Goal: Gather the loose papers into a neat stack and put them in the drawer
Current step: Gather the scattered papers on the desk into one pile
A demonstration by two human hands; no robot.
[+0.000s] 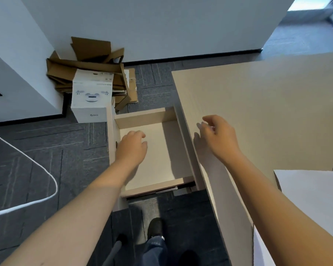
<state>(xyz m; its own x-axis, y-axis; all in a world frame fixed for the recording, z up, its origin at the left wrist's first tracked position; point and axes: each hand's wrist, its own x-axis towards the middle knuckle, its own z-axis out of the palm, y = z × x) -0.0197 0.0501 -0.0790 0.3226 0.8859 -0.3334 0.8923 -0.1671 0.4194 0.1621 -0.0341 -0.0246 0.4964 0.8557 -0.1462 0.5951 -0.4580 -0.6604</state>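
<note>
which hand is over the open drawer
The left hand is over the drawer; the right hand is above the desk top.

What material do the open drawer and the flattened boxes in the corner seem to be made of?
Drawer: probably laminated board, pale beige, smooth and matte, with faint grain lines and square, thick walls. Flattened boxes: brown cardboard, dull, with folded flaps and creases.

There are two hands, the left hand (132, 145) and the right hand (216, 138), and both hold nothing. There is one open drawer (160, 150), one counter (267, 112), one white box (90, 96) and one shoe (155, 227). One pile of brown cardboard (88, 62) lies on the floor, and white papers (311, 192) lie on the counter, too hard to count.
</note>
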